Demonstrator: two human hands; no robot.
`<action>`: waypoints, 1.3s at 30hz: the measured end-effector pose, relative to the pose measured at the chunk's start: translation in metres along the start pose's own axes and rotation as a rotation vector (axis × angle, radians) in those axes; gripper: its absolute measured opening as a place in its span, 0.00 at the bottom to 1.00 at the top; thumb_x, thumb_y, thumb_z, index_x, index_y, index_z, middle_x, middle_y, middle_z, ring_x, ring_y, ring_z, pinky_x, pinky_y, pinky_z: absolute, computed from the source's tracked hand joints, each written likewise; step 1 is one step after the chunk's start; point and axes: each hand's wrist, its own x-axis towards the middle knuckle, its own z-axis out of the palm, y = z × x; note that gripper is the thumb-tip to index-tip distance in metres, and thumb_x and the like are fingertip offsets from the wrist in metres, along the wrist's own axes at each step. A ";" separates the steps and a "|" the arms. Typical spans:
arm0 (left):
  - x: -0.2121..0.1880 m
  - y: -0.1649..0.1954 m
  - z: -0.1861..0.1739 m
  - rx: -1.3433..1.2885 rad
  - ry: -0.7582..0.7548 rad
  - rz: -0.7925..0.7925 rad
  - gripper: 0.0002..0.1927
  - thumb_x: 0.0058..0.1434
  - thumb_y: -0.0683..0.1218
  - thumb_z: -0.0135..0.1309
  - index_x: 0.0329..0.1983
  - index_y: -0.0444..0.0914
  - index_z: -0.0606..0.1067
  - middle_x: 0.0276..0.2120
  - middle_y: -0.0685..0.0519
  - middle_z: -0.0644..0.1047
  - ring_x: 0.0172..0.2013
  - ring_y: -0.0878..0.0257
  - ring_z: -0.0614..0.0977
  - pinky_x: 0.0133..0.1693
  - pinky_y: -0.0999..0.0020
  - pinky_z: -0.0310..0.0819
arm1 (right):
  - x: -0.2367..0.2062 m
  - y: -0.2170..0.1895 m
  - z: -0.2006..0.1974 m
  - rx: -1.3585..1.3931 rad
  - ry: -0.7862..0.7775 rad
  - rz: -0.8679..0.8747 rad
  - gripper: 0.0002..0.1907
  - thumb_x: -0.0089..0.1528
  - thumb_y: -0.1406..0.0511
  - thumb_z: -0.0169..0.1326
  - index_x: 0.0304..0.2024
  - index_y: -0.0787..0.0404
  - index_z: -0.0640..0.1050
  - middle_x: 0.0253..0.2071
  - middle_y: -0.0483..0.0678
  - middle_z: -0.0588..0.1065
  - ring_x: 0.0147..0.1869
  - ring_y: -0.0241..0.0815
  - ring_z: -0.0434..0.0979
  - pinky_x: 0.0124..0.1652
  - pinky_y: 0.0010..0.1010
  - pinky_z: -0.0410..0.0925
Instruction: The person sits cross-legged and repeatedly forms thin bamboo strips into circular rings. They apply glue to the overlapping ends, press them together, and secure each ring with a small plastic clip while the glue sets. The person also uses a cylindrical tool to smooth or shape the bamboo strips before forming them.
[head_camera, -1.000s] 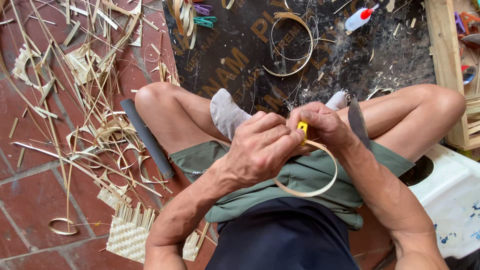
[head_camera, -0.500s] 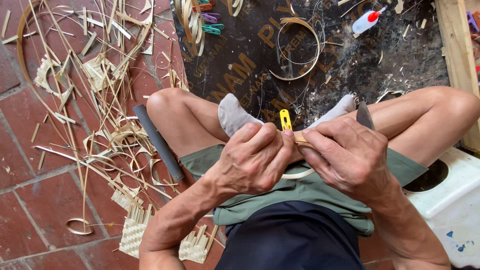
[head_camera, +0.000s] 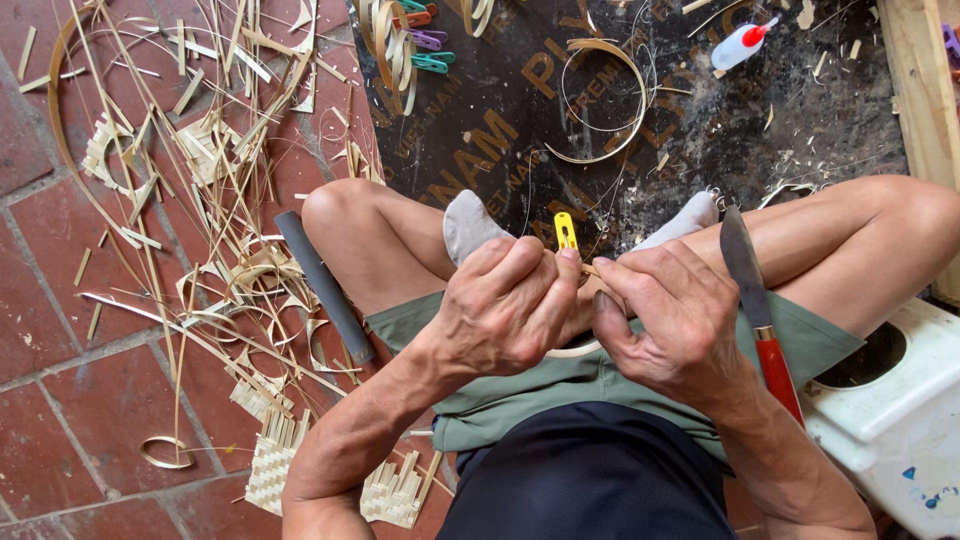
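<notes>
Your left hand (head_camera: 505, 305) pinches a small yellow clip (head_camera: 565, 231) onto a thin bamboo strip hoop (head_camera: 572, 350) held over your lap; your right hand (head_camera: 675, 320) grips the same hoop, fingers closed. A red-handled knife (head_camera: 755, 300) rests on your right thigh. A white plastic container (head_camera: 895, 410) sits beside you, its contents indiscernible.

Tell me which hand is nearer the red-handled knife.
Right. The right hand sits just beside the red-handled knife, which rests on the right thigh. The left hand is farther off, on the other side of the right hand, pinching a yellow clip.
</notes>
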 end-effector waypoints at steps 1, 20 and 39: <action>-0.002 0.000 0.001 -0.001 -0.013 -0.014 0.21 0.54 0.41 0.59 0.48 0.21 0.75 0.33 0.46 0.77 0.38 0.55 0.76 0.39 0.62 0.72 | 0.002 0.001 -0.001 0.012 -0.012 0.007 0.16 0.52 0.76 0.60 0.44 0.70 0.78 0.36 0.54 0.76 0.38 0.52 0.78 0.39 0.39 0.71; -0.060 -0.083 0.117 -1.307 0.638 -1.182 0.13 0.67 0.46 0.61 0.49 0.31 0.79 0.38 0.55 0.81 0.39 0.72 0.79 0.44 0.77 0.76 | 0.068 0.086 0.089 -0.017 -0.069 -0.144 0.14 0.56 0.75 0.64 0.44 0.68 0.78 0.40 0.54 0.77 0.41 0.53 0.80 0.38 0.40 0.74; -0.129 -0.177 0.157 -1.474 0.788 -1.477 0.19 0.68 0.39 0.54 0.62 0.33 0.73 0.36 0.50 0.82 0.36 0.65 0.83 0.39 0.70 0.78 | 0.187 0.236 0.202 0.020 -0.205 0.187 0.05 0.68 0.71 0.57 0.41 0.66 0.84 0.34 0.54 0.82 0.28 0.40 0.79 0.28 0.31 0.73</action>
